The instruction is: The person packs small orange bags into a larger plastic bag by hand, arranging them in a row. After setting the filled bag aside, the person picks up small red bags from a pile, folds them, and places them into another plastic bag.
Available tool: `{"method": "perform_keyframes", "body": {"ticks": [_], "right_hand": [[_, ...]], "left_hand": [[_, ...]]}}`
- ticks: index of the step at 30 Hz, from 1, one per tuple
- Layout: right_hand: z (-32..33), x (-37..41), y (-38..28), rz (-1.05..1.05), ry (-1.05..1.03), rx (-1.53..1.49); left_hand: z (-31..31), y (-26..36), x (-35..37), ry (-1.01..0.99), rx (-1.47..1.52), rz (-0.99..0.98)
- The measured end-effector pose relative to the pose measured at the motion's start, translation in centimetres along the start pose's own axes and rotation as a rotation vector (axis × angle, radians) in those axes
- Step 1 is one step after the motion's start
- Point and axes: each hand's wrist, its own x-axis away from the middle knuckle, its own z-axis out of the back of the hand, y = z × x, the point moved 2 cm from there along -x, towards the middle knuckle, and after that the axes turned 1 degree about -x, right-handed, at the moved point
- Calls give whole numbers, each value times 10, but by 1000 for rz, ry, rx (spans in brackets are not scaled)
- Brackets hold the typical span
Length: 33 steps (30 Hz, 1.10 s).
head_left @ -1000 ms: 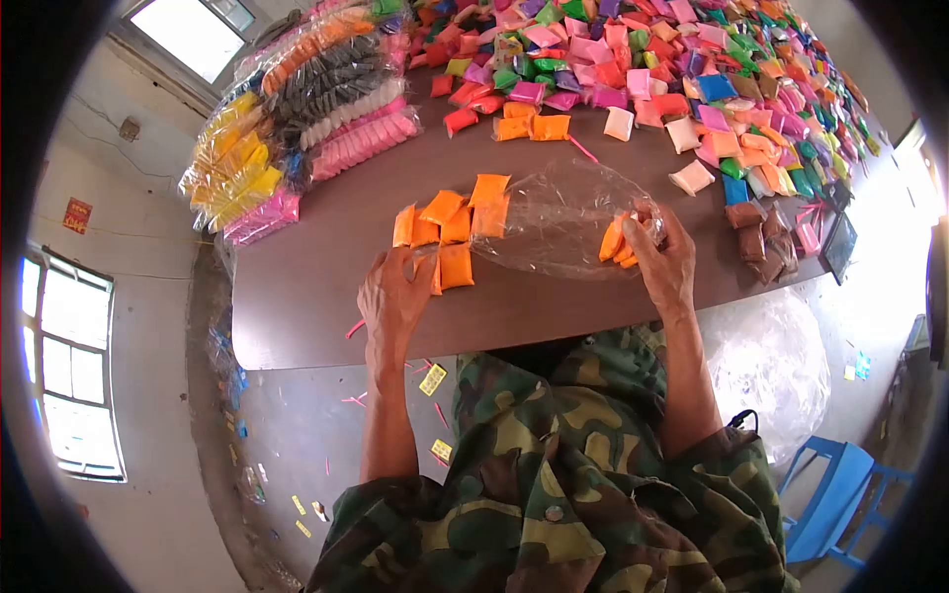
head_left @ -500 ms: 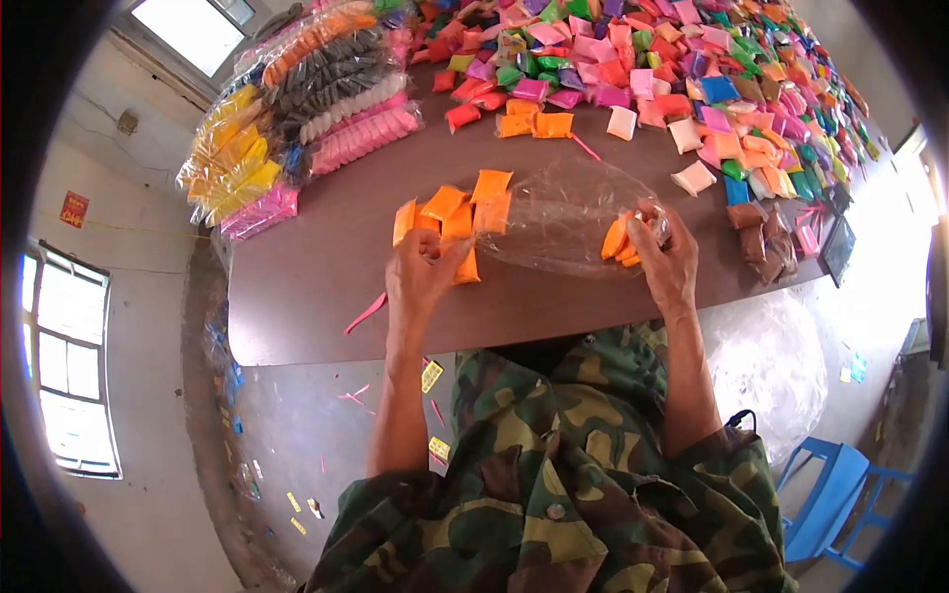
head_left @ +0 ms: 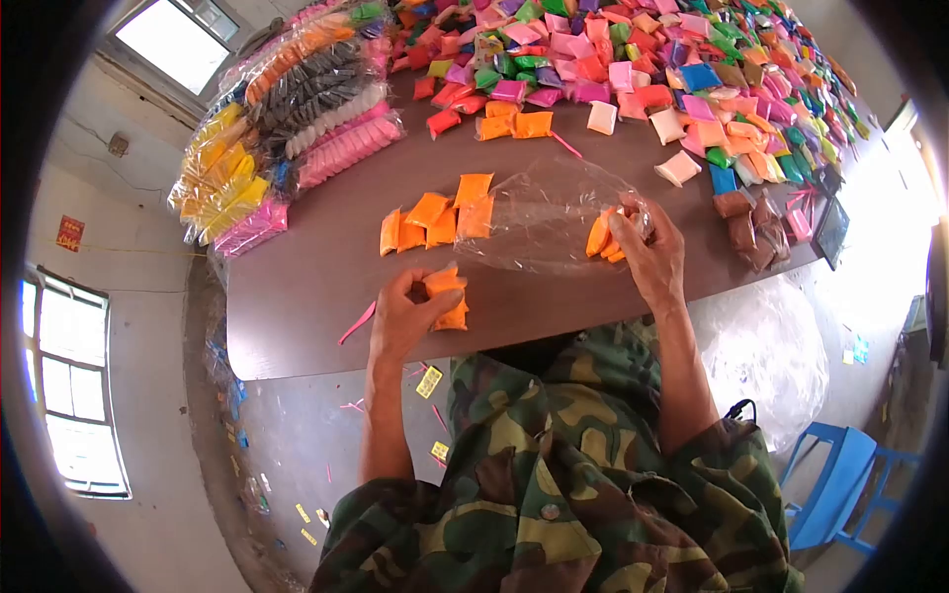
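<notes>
My left hand (head_left: pixel 407 308) is closed on orange packets (head_left: pixel 450 296), held just over the table's near part. My right hand (head_left: pixel 649 247) grips the gathered end of a clear plastic bag (head_left: pixel 539 212), and a few orange packets (head_left: pixel 601 237) show by its fingers, apparently inside the bag. The bag stretches left across the brown table (head_left: pixel 326 272). A cluster of several loose orange packets (head_left: pixel 428 211) lies at the bag's left end, beyond my left hand.
A big heap of small coloured packets (head_left: pixel 593 64) covers the table's far side. Stacked bagged rows (head_left: pixel 326 94) stand far left. Brown packets (head_left: pixel 756 232) lie at the right edge. A pink strip (head_left: pixel 358 323) lies near the left front. A blue stool (head_left: pixel 830 484) stands lower right.
My left hand has let go of the bag's left end, moved down toward the near edge, and now holds orange packets. My right hand keeps its hold on the bag.
</notes>
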Motion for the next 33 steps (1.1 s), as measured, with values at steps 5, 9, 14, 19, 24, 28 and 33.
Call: {"method": "perform_keyframes", "body": {"ticks": [5,9,14,19,24,28,33], "right_hand": [[2,-2,7,16,8,81],[2,-1,11,10,0,65],[0,-1,1,-9,-5,50],[-1,-1,0,27,8,49],[0,-1,1,7,-7,29],[-2,-2,-3,45,28,51],[-2,1,-11,-22,21,-6]], "left_hand": [[-2,31,26,-78,217,-18],[-17,110,25,-128,369,2],[-84,125,-21,-114,349,-80],[-125,114,-43,167,-53,-362],[-150,116,-42,302,-109,-477],[-157,114,-35,251,-68,-540],[-132,132,-15,92,-86,-623]]}}
